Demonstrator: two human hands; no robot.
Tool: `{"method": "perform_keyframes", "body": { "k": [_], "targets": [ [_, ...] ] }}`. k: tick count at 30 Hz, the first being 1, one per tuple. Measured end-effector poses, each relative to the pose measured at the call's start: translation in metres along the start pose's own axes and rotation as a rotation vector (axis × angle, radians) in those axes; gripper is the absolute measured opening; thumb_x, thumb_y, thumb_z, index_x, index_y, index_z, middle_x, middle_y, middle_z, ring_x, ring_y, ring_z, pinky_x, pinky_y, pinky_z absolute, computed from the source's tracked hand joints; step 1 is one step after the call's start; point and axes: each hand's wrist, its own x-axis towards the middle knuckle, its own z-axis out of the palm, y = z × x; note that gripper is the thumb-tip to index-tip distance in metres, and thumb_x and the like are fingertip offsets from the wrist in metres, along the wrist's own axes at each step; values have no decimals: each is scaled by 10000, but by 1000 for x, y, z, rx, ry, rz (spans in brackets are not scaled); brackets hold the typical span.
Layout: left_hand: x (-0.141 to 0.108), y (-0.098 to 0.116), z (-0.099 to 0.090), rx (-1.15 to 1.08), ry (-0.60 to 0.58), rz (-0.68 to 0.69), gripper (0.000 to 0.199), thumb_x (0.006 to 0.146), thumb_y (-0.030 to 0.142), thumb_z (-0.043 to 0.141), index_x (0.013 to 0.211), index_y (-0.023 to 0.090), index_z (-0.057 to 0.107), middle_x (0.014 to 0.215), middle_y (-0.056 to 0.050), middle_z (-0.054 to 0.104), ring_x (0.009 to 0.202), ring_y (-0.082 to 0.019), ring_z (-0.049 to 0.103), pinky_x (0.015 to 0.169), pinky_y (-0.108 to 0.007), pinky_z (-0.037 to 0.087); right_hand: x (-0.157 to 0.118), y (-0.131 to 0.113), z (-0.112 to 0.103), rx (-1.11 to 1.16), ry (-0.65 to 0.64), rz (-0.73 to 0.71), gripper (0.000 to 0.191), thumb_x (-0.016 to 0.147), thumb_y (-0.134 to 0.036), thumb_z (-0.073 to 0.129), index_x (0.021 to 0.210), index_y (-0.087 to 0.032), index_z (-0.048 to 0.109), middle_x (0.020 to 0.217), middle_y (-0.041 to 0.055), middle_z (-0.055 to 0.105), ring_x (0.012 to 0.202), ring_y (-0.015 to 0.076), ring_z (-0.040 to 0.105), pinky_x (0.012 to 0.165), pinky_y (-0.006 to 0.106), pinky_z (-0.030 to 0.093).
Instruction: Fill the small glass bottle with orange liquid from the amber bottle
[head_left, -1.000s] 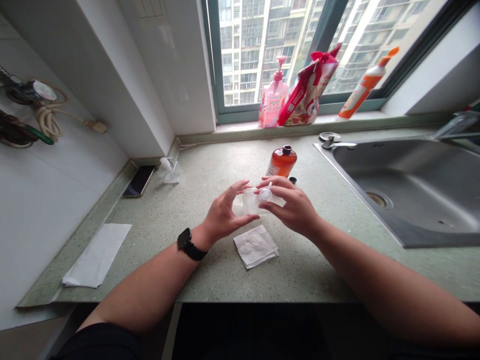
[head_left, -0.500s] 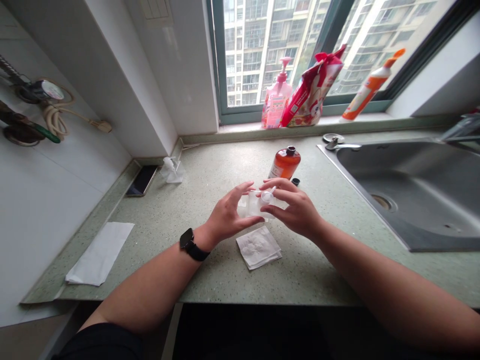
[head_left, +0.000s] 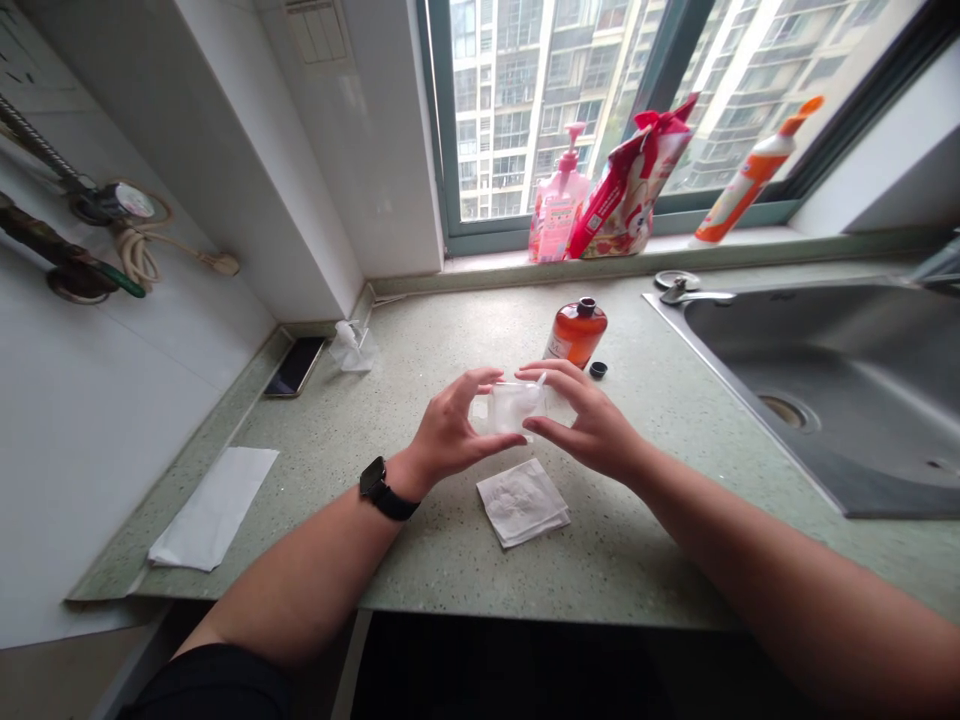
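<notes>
Between my two hands is a clear plastic container, above the counter. My left hand curves round its left side, thumb below and fingers above. On the right, my right hand closes round the other end with thumb and fingertips. A small clear tab sticks up by the right fingers; its round base blends with the container, so I cannot make out its shape. Just behind stands an uncapped amber bottle, its black cap beside it. A folded tissue lies in front.
A clear pump dispenser and a phone are at the back left, with folded paper nearer. The steel sink is at right. A pink pump bottle, red bag and orange-white bottle line the windowsill.
The round clear piece by my right fingers has tilted and its ring no longer faces the camera. My right hand's fingers have spread slightly. The whole view has shifted a little.
</notes>
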Motion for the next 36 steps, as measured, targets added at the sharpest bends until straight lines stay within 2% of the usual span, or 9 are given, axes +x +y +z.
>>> {"method": "perform_keyframes", "body": {
  "k": [4,7,10,15,20,26,29,33,36],
  "targets": [
    [6,-4,-14,21,44,-36,869,782,615,916,1462,245,522,1353,-138,722,1178,-300,768,1021,-497,655,0,6,-2,-11,-23,26,482,977,-477,735,1419,-314,635,1384,112,685,1308,317,661,1120,569,572],
    [9,-8,-25,71,73,-112,880,779,625,915,1467,249,516,1322,-134,735,1179,-310,764,1016,-513,650,0,8,-4,-25,-19,65,496,989,-492,717,1443,-316,624,1420,118,665,1349,322,638,1150,588,550],
    [9,-11,-29,96,112,-168,888,763,644,917,1458,255,525,1332,-137,728,1166,-315,765,996,-512,652,0,10,-5,-17,2,93,500,991,-497,714,1448,-317,621,1431,118,657,1369,321,623,1165,603,536],
    [4,-8,-17,75,71,-110,900,760,636,923,1463,248,517,1296,-129,740,1127,-297,773,980,-497,660,0,8,0,-7,28,61,438,994,-480,715,1382,-283,664,1361,122,694,1294,300,665,1119,570,570],
    [-2,2,-1,29,3,-31,881,783,605,924,1473,249,508,1265,-120,747,1093,-281,782,965,-482,671,-1,3,5,28,35,19,269,992,-445,727,1181,-255,744,1302,115,712,1223,267,704,1079,506,595],
    [-6,1,4,24,-33,-22,876,807,571,920,1505,271,484,1296,-123,734,1114,-289,780,985,-495,666,2,-1,0,93,-31,11,177,952,-390,779,1068,-257,773,1303,91,723,1241,253,699,1094,481,583],
    [-7,-1,5,-10,-42,5,889,834,563,901,1546,281,450,1354,-138,706,1154,-302,768,1010,-513,657,5,-2,-6,131,-54,20,186,944,-416,790,1043,-258,781,1247,78,741,1199,244,710,1082,464,587],
    [-6,0,3,-60,-101,60,999,871,563,868,1649,276,311,1484,-193,629,1313,-344,690,1132,-584,578,11,-3,-28,177,46,64,329,925,-559,785,1050,-254,796,1177,80,741,1143,243,724,1042,440,602],
    [-5,2,2,-21,-125,73,920,931,520,818,1653,269,307,1538,-209,583,1349,-345,662,1159,-590,550,15,-1,-55,223,252,91,408,876,-637,803,1055,-269,802,1159,78,723,1149,267,718,1017,460,620]
  ]
}}
